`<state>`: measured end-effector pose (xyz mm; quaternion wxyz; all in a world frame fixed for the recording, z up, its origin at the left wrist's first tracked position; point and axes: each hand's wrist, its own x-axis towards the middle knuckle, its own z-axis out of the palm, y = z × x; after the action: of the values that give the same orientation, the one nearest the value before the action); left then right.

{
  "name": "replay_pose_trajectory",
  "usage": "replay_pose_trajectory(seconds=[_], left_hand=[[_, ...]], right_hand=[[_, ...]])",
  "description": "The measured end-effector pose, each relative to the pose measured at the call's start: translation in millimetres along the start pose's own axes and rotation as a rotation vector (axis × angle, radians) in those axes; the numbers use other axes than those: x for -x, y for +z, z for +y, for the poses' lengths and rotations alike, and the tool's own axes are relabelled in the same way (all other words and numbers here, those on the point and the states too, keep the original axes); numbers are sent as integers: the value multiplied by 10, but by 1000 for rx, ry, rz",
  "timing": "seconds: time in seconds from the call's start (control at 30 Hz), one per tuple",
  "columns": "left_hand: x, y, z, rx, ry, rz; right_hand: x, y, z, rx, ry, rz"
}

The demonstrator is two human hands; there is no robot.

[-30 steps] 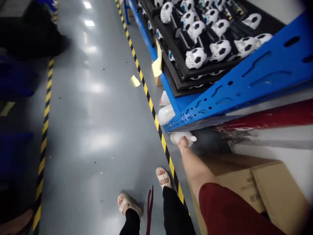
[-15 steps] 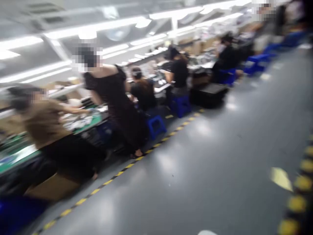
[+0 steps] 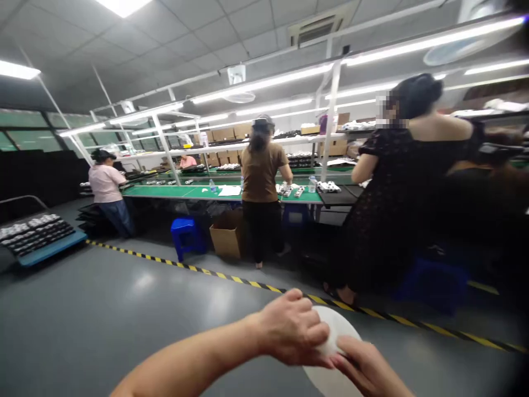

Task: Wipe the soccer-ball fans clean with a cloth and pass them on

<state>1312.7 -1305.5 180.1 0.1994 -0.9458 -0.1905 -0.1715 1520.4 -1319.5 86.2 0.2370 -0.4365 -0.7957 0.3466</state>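
Observation:
My left hand point(image 3: 294, 330) reaches in from the lower left and is closed over the top of a white plastic bottle point(image 3: 339, 326) at the bottom centre of the view. My right hand point(image 3: 369, 370) comes up from below, and its fingers press against the same bottle just under the left hand. The bottle's lower part point(image 3: 326, 381) runs out of the frame, and both hands hide much of it. I hold it above the grey floor, facing a long work line.
Yellow-black floor tape point(image 3: 231, 278) runs across in front of a green workbench point(image 3: 185, 192). Three people stand there: one in pink point(image 3: 106, 187), one in brown point(image 3: 261, 187), one in black point(image 3: 397, 187). A blue stool point(image 3: 187, 237), a cardboard box point(image 3: 226, 236) and a blue cart of trays point(image 3: 39, 238) stand nearby.
The view has swung up from the floor by the blue rack to the work line. My right hand took the white bottle from the floor; both hands now hold it.

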Motion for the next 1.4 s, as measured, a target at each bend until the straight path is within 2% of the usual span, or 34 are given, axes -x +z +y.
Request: replay_pose_trajectory(seconds=[0.1, 0.2, 0.33, 0.43, 0.53, 0.6, 0.73, 0.77, 0.8, 0.83, 0.9, 0.97, 1.03, 1.07, 1.13, 1.23, 1.3, 1.4], left_hand=[[689, -291, -553, -98, -13, 82], [1330, -508, -966, -175, -160, 127], [2086, -696, -1465, -275, -412, 72], [2589, -682, -1914, -366, -583, -2], [3029, -636, -2473, -492, -763, -71], [3284, -677, -2905, -501, -774, -121], [3727, -889, -3849, -258, -413, -247], [3831, -925, -4086, -221, -336, -250], [3935, -942, -4319, -215, -314, -235], [4038, -940, -4548, -230, -364, -213], [4245, -892, -5002, -234, -650, -209], [4473, -827, -5458, -99, -1040, -273], [4748, -788, -5912, 186, -1282, -272], [4906, -783, -6136, 365, -1329, -214], [5256, -795, -6569, 766, -1360, -15], [5803, -799, -7191, 1322, -1446, 260], [6132, -732, -7607, 1523, -1591, 384], [6523, -482, -8252, 1684, -1790, 557]], right_hand=[[-832, 316, -721, 31, -184, -125], [-1567, 746, -1200, -91, -283, -242], [-2475, 1393, -1564, -268, -333, -393], [-3166, 1883, -1745, -349, -325, -428], [-3860, 2280, -1924, -375, -273, -412], [-4322, 2445, -2067, -358, -286, -399], [-5260, 2576, -2402, -316, -425, -433], [-5499, 2595, -2489, -303, -442, -435], [-5737, 2622, -2574, -292, -447, -431], [-5974, 2663, -2654, -285, -435, -420], [-6441, 2792, -2786, -276, -387, -385], [-6886, 2979, -2871, -265, -334, -346], [-7300, 3186, -2912, -242, -277, -307], [-7492, 3281, -2921, -230, -244, -285], [-7844, 3428, -2930, -215, -172, -219], [-8297, 3527, -2945, -243, -53, -99], [-8565, 3539, -2965, -278, 32, -22], [-8951, 3536, -3003, -280, 119, 86]])
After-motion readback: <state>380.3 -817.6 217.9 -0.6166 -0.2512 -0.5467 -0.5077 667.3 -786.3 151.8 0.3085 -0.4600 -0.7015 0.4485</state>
